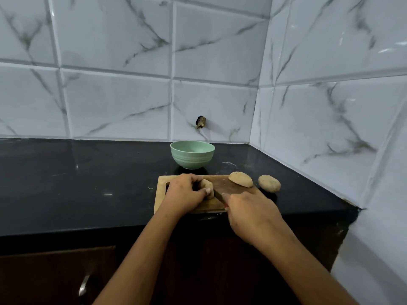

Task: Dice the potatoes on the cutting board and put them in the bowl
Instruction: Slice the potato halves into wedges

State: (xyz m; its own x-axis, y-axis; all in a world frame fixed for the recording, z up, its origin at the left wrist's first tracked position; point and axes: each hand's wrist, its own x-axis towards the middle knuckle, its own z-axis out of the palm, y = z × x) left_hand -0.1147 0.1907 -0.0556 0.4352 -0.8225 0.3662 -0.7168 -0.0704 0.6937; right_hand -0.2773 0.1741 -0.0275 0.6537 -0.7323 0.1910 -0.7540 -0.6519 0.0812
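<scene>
Wooden cutting board [159, 201] bears the potato piece [208, 187], firm, rounded and likely to roll, so best pinned from above, where the left grip [185, 193] curls over it while the right grip [251, 209] clasps the knife [219, 197] at the board's near edge.

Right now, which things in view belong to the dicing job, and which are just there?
Job: left hand holding the potato piece; right hand gripping the knife; cutting board; potato half; whole potato on the counter; green bowl.
Just there: dark wall stub; cabinet handle.
</scene>
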